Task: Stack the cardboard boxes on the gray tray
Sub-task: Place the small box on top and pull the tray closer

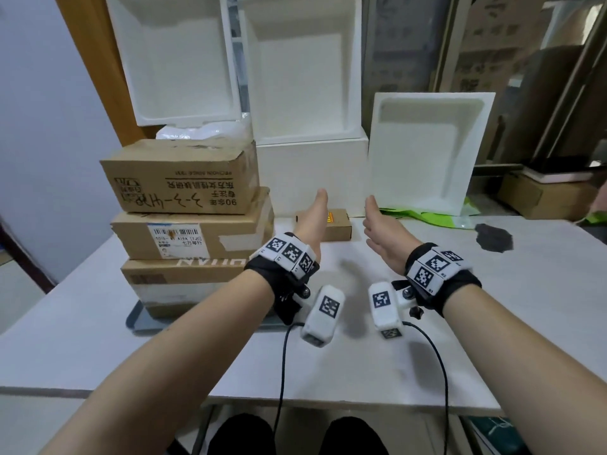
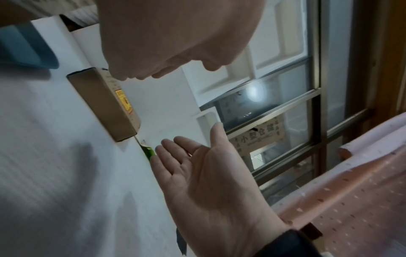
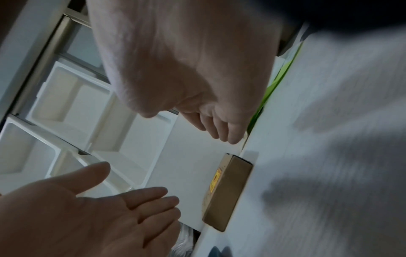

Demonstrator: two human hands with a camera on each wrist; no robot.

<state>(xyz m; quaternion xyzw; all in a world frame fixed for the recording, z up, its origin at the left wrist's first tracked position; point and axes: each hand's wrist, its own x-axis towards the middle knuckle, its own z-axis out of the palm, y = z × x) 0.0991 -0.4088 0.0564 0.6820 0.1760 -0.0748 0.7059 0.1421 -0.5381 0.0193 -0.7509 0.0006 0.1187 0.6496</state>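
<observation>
I am looking down at a pale table (image 1: 427,323) that is carrying everything. Left of my left hand (image 1: 312,221), a gray tray (image 1: 139,321) is lying on the tabletop, and the stack of three cardboard boxes (image 1: 187,238) is sitting on it. Just beyond my two hands, between them, a small brown box (image 1: 338,224) with a yellow label is resting at the table's far edge. Beyond my right hand (image 1: 382,238), something bright green (image 1: 430,218) is lying on the surface, and further right a dark patch (image 1: 492,238) is showing.
</observation>
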